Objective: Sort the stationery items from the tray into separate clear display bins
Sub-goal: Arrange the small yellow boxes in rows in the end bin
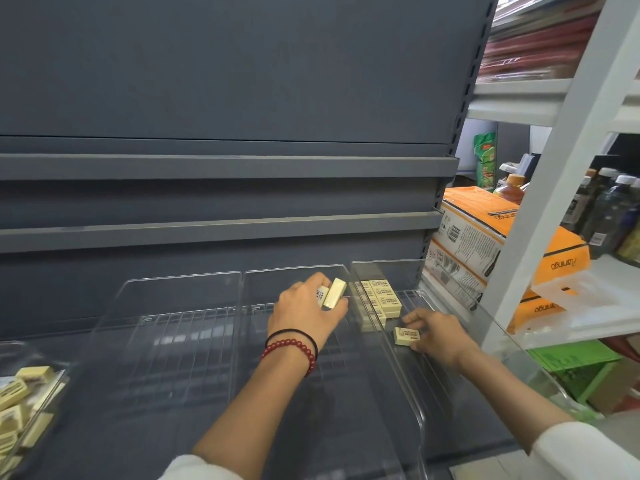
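Observation:
Three clear display bins stand side by side on a dark grey shelf. My left hand (306,311) hovers over the middle bin (294,271) and grips two pale yellow sticky-note pads (331,293). My right hand (438,336) is inside the right bin (388,263) and pinches one yellow pad (407,336) lying flat on the bin floor. Several more pads (381,299) are lined up in a row at the back of that bin. The left bin (180,277) holds nothing. A tray (57,386) at the far left holds several loose pads.
Grey shelf ledges (221,166) and a back panel rise behind the bins. To the right stand orange-and-white boxes (491,237), a white rack post (554,188), dark bottles (609,209) and green boxes (575,365).

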Motion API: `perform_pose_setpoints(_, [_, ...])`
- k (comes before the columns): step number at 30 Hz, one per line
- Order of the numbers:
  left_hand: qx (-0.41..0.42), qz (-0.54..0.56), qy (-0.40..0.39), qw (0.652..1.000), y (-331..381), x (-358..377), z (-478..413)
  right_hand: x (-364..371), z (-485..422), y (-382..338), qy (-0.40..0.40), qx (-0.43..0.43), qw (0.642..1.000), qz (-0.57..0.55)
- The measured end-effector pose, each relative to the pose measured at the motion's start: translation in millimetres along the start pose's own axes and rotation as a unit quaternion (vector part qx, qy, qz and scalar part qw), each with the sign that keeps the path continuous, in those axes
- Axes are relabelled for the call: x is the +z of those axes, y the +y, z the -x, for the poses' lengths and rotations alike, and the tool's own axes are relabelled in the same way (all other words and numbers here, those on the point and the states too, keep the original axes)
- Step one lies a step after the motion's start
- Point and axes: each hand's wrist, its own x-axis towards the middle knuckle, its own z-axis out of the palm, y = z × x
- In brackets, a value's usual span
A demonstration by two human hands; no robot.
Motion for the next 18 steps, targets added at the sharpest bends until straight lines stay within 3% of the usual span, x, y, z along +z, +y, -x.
perform_pose_setpoints(9, [0.003, -0.001, -0.02, 1.0, 0.7, 2.2, 0.8, 12.4, -9.6, 0.3, 0.074, 0.028, 0.997, 0.01])
perform_pose_setpoints(18, [0.004, -0.007, -0.033, 0.999, -2.6, 2.4, 0.5, 21.7, -23.0, -7.9, 0.111, 0.069, 0.989, -0.076])
